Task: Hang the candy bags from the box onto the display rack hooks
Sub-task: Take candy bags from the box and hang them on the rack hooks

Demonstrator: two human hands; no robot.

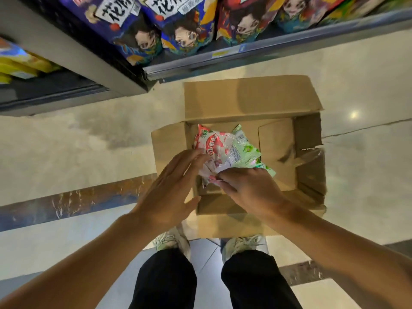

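Observation:
An open cardboard box (249,101) stands on the floor in front of my feet. A pink and white candy bag (215,144) and a green candy bag (244,150) are held just over the box's left part. My right hand (247,188) pinches the near edges of the bags with curled fingers. My left hand (172,188) is spread, its straight fingertips touching the pink bag's left side. No display hooks are visible.
A grey store shelf (245,52) runs across the top, stacked with blue and red snack bags (185,30). Yellow packs (20,63) lie on a lower shelf at the left. The floor around the box is beige tile with a dark strip (66,204).

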